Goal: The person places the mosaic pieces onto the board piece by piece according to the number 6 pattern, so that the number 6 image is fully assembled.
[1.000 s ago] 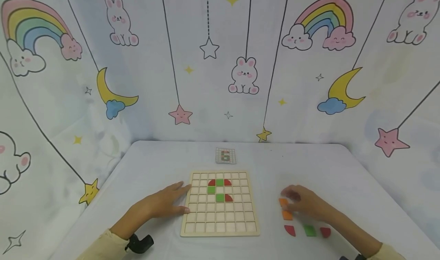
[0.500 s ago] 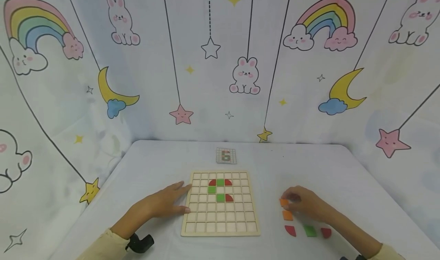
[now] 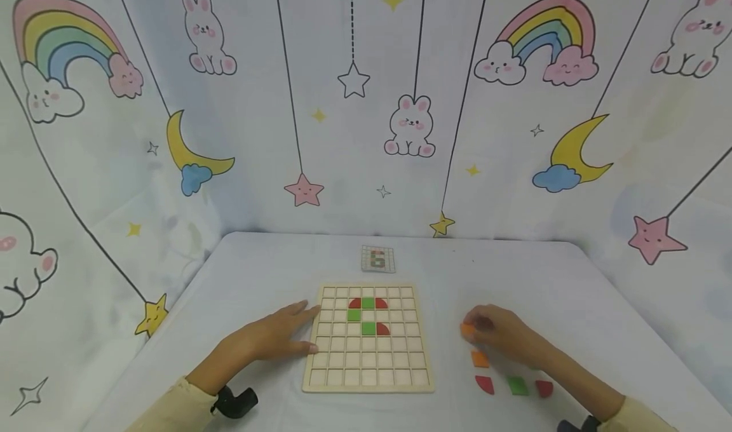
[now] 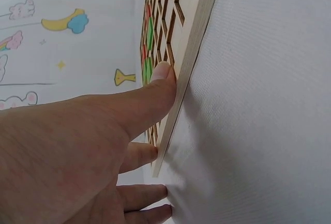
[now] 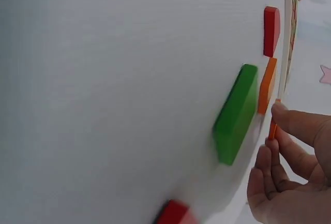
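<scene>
A wooden grid board point(image 3: 368, 360) lies flat on the white table, with several red quarter-round and green square tiles set in its upper cells. My left hand point(image 3: 274, 335) rests along the board's left edge, fingers spread; in the left wrist view the thumb point(image 4: 161, 74) lies on the rim. To the right of the board, my right hand point(image 3: 506, 335) pinches an orange square tile point(image 3: 467, 331) between thumb and fingers. A second orange tile point(image 3: 480, 359) lies just below that hand. The right wrist view shows the pinched tile edge-on.
Near the right forearm lie a red quarter-round tile point(image 3: 484, 385), a green square tile point(image 3: 518, 385) and another red tile point(image 3: 544, 389). Behind the board lies a small pattern card point(image 3: 377, 259) with a coloured figure. A patterned cloth backdrop point(image 3: 354, 133) rises behind the table.
My right hand has taken hold of the upper orange tile and shifted it slightly up and away from the other orange one. My left hand stays at the board's edge.
</scene>
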Available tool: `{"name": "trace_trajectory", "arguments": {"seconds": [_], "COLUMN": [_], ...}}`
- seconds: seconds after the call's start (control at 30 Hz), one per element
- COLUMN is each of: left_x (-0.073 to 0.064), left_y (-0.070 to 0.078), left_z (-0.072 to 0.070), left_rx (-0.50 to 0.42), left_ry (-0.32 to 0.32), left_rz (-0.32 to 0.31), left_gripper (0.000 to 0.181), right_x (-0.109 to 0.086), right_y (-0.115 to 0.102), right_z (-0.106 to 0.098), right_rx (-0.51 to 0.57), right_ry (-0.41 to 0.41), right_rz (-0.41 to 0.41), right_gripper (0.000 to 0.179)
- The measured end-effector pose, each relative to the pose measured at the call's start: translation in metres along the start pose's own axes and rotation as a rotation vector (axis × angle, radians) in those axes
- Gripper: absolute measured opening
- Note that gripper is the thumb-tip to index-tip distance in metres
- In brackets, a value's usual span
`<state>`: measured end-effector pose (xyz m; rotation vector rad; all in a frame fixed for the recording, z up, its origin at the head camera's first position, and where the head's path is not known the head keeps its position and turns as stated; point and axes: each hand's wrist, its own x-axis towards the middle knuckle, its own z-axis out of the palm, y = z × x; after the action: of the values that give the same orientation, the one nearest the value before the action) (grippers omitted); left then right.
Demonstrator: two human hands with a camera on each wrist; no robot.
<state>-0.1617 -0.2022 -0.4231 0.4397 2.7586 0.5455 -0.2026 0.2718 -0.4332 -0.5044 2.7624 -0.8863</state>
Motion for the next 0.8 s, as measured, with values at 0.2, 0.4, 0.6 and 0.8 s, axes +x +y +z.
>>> {"name": "trace_trajectory", "arguments": {"seconds": [0.2, 0.4, 0.6, 0.8], "left_x": [0.001, 0.001, 0.003, 0.003], "left_y": [0.000, -0.002, -0.003, -0.004], "left_z": [0.000, 0.001, 0.003, 0.003], "left_rx": [0.009, 0.000, -0.003, -0.009], "left_ry": [0.002, -0.007, -0.009, -0.005], "left_rz": [-0.003, -0.001, -0.027, -0.040], "left_gripper": [0.085, 0.086, 0.087, 0.088], "right_x": [0.018, 0.040, 0.062, 0.081], "right_y": [-0.019, -0.051, -0.082, -0.110], "right_z": [0.010, 0.030, 0.051, 0.071], "right_rx": [-0.036, -0.015, 0.020, 0.029], "right_ry": [0.019, 0.023, 0.005, -0.019], "right_rz": [-0.074, -0.042, -0.111, -0.315], "right_gripper": [0.019, 0.016, 0.015, 0.015]}}
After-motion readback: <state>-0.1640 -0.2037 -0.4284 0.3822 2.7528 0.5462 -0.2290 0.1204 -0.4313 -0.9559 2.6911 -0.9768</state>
